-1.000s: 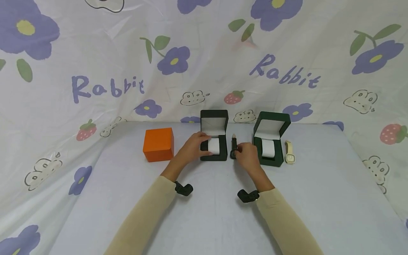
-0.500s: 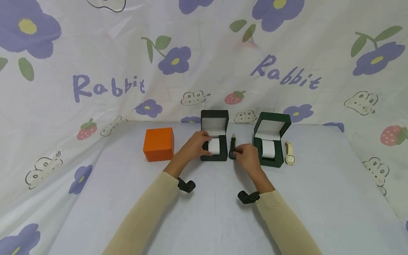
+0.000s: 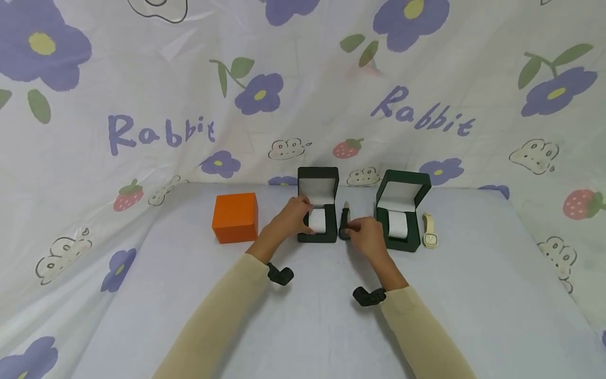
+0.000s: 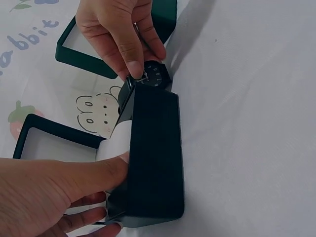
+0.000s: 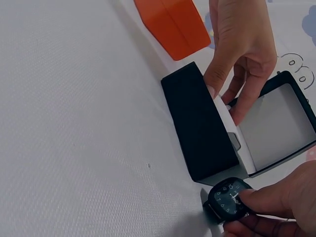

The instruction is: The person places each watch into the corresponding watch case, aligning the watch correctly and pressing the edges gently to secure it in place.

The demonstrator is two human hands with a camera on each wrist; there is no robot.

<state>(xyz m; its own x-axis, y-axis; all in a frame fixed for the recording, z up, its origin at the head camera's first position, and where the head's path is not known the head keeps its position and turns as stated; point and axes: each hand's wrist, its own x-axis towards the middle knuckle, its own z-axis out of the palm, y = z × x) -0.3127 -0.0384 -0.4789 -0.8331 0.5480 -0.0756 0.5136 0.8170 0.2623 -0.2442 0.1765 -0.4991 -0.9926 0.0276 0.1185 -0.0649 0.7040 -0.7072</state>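
Note:
The left dark green watch box (image 3: 304,238) stands with its lid up and a white cushion (image 3: 317,221) inside. My left hand (image 3: 290,217) reaches over its left side, thumb and fingers at opposite ends of the cushion. Just right of this box is a black wristwatch (image 5: 228,201), its numbered dial facing up in the right wrist view. My right hand (image 3: 366,235) pinches it by the case with thumb and fingers. In the left wrist view the watch lies close against the box's end, and the pinching fingers partly cover its dial.
A second green watch box (image 3: 412,243), also open with a white cushion, stands right of my right hand. Beyond it lies a gold watch (image 3: 430,231). To the left sits an orange box (image 3: 235,217). A printed cloth (image 3: 303,79) hangs behind the table.
My right hand has drawn the black watch slightly left, closer to the left box, and the watch has tilted a little. My left hand keeps its place at the cushion.

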